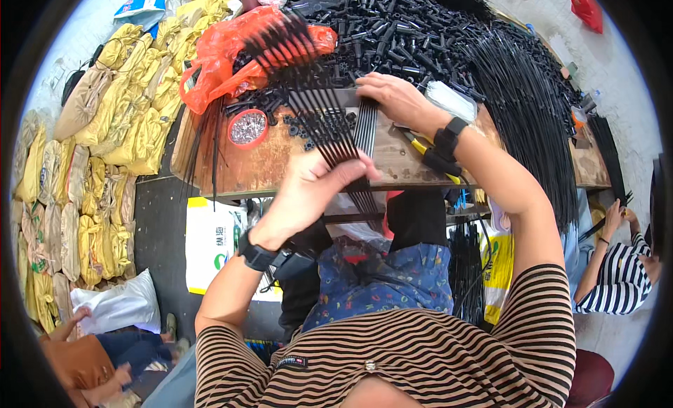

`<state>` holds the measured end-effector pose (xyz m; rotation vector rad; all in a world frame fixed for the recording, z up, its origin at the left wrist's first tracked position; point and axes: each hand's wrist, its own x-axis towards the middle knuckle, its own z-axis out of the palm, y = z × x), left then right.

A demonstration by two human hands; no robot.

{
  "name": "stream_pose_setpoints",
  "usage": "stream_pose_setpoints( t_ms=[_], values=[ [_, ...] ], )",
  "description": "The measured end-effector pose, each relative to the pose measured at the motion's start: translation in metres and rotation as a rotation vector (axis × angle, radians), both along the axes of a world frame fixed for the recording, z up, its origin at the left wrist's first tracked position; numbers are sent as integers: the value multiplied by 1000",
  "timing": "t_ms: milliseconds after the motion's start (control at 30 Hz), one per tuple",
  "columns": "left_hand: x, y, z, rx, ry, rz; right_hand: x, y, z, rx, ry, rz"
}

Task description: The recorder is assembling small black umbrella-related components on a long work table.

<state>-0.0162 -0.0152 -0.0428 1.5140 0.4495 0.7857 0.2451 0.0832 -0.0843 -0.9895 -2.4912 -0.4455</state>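
Over the table's near edge, my left hand (298, 194) is closed around a fanned bundle of thin black rods (319, 117). The rods' upper ends are smeared by motion and reach over a red plastic bag; their lower ends hang below the tabletop. Just right of them, a row of thin grey-black rods (365, 127) lies on the table. My right hand (396, 98) is at the far end of that row, fingers bent over it and partly hidden. Small black round parts (298, 127) lie scattered behind the held bundle.
The wooden table (273, 171) carries a large heap of black tubular parts (392, 36), a red bowl of small metal pieces (247, 128), the red bag (221, 54), yellow-handled pliers (418, 144) and long black rods (526, 106). Yellow sacks (133, 127) stand left. Other people sit at both sides.
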Motion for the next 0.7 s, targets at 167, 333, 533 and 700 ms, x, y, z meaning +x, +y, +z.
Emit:
stream_pose_setpoints(
  t_ms=[167, 333, 533, 700],
  values=[
    [-19, 10, 72, 103, -402, 165, -19, -26, 30, -189, 345, 53],
    [-37, 55, 103, 161, -515, 482, -50, -94, 48, -704, 397, 51],
    [-14, 83, 72, 130, -532, 591, -65, -134, 61, -1901, 969, 42],
    [-33, 84, 56, 31, -317, 556, -51, -146, 59, -1731, 634, 179]
  ],
)
